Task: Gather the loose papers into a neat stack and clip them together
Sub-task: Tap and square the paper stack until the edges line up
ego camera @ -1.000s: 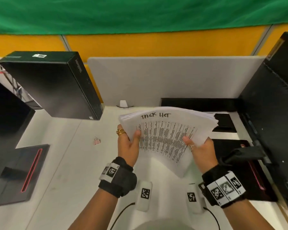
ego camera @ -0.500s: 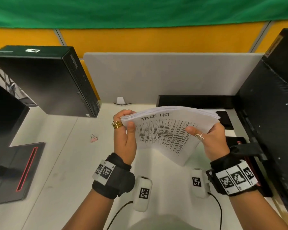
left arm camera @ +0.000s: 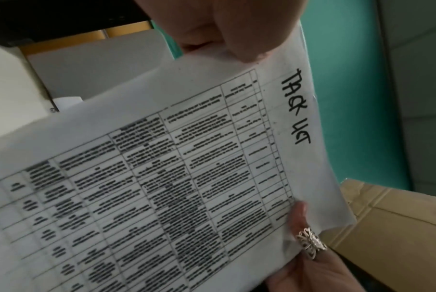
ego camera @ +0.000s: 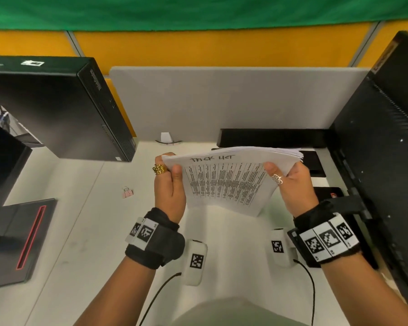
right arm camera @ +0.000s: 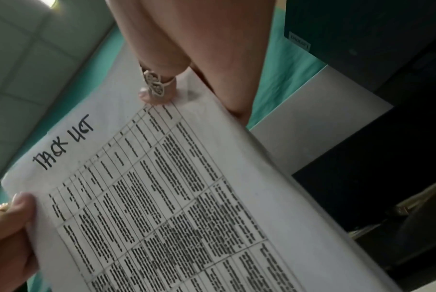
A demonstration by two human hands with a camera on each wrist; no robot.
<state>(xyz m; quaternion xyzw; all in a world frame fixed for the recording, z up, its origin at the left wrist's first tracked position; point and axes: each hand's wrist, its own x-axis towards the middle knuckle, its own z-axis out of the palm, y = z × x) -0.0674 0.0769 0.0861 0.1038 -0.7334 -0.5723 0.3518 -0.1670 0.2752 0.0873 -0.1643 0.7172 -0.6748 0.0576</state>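
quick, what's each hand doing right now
Left hand: closed on the left edge of the paper stack, thumb on top.
Right hand: closed on the stack's right edge, held up off the desk.

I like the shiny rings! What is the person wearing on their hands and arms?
The left hand has a chunky gold ring; the right hand has a lacy silver ring. Each wrist wears a black band with white tags printed in black squares. Both forearms are bare, no sleeves.
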